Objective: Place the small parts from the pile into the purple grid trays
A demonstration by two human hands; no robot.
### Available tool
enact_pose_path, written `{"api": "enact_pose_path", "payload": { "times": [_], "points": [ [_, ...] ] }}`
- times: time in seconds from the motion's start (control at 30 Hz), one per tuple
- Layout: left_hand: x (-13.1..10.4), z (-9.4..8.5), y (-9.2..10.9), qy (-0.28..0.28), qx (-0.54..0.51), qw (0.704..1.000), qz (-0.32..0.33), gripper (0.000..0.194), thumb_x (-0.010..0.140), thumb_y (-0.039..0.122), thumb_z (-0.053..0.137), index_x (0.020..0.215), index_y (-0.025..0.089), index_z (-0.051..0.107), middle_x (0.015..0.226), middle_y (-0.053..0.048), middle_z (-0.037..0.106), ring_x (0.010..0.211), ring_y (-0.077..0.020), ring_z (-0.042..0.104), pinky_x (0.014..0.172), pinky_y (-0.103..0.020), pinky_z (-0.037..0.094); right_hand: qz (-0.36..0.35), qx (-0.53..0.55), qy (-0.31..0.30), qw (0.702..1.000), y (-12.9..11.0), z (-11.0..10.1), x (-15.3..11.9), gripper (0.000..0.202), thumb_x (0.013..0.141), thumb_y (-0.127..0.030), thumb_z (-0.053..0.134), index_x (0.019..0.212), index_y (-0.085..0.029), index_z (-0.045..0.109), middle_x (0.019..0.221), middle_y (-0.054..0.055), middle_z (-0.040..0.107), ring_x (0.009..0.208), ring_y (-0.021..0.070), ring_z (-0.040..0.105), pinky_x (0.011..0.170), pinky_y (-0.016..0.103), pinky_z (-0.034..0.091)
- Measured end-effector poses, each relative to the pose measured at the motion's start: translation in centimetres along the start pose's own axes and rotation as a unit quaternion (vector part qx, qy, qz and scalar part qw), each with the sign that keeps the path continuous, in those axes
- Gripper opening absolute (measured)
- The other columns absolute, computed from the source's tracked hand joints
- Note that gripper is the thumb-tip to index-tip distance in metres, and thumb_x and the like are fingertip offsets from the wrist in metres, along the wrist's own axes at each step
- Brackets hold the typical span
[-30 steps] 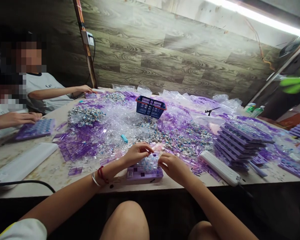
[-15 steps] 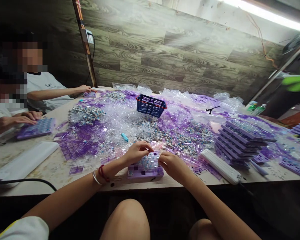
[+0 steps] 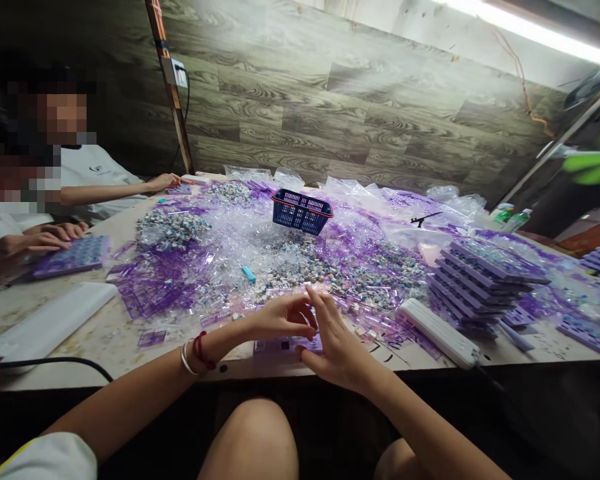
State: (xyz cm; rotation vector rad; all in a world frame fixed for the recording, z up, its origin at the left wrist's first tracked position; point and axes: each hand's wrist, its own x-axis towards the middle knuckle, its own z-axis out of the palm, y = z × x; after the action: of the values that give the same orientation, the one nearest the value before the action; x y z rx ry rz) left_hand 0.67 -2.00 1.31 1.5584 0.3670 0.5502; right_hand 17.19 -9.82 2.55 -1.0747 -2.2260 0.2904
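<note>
Both hands are over a light-purple keyboard case (image 3: 270, 346) near the table's front edge, covering most of it. My left hand (image 3: 283, 315) reaches in from the left, fingers bent and thumb close to the fingertips. Whatever it may hold is hidden where the hands overlap. My right hand (image 3: 339, 347) is tilted up in front of my left fingertips, its fingers stretched and its thumb apart, with nothing visible in it. Just beyond the hands lies a heap of small grey, white and blue keyboard switches (image 3: 300, 257), mixed with clear plastic bits.
A dark blue basket (image 3: 300, 213) stands amid the heap. Stacked purple cases (image 3: 480, 287) and a white power strip (image 3: 440, 333) lie to the right. At left are a long white panel (image 3: 55, 323) and a co-worker's hands on another purple keyboard (image 3: 85, 257).
My hands have come together over the case and now overlap. My right hand has turned upward and its fingers have spread from a pinch. The case is more covered.
</note>
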Motion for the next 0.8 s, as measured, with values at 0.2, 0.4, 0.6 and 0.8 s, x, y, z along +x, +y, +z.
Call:
{"api": "enact_pose_path", "payload": {
  "times": [0.2,0.4,0.6,0.8],
  "points": [
    [-0.1,0.5,-0.2,0.045,-0.058,0.997,-0.035,0.046,0.069,0.041,0.078,0.102,0.012,0.061,0.089,-0.007,0.068,0.079,-0.0181,0.064,0.073,-0.028,0.05,0.001,0.029,-0.033,0.999,-0.3,1.4,0.2,0.1,0.066,-0.004,0.052,0.148,-0.022,-0.002,0.137,0.019,0.028,0.13,0.0319,0.032,0.102,0.052,0.041],
    [-0.1,-0.3,0.5,0.127,-0.071,0.988,-0.059,0.038,0.063,0.035,0.082,0.087,0.011,0.064,0.076,-0.006,0.07,0.072,-0.0175,0.066,0.069,-0.028,0.052,-0.008,0.036,0.015,0.999,0.6,0.4,0.6,0.068,0.071,-0.001,0.047,0.135,-0.021,0.031,0.126,0.016,0.039,0.123,0.0277,0.04,0.097,0.047,0.046],
    [-0.1,-0.4,0.5,0.177,-0.056,0.979,-0.079,0.04,0.061,0.034,0.084,0.087,0.011,0.065,0.076,-0.006,0.07,0.069,-0.0178,0.067,0.069,-0.031,0.053,0.018,0.053,0.029,0.998,1.9,-1.3,1.1,0.022,0.077,-0.01,0.055,0.095,-0.02,0.055,0.102,0.008,0.057,0.094,0.0196,0.057,0.07,0.03,0.053],
    [-0.1,-0.3,0.0,0.144,0.178,0.972,0.044,0.027,0.074,0.035,0.073,0.09,0.013,0.068,0.083,-0.007,0.07,0.078,-0.0185,0.065,0.075,-0.029,0.051,0.011,0.055,0.019,0.998,3.1,-2.2,0.7,0.018,0.074,-0.009,0.059,0.087,-0.021,0.06,0.095,0.004,0.064,0.085,0.0164,0.061,0.068,0.027,0.051]
  ]
}}
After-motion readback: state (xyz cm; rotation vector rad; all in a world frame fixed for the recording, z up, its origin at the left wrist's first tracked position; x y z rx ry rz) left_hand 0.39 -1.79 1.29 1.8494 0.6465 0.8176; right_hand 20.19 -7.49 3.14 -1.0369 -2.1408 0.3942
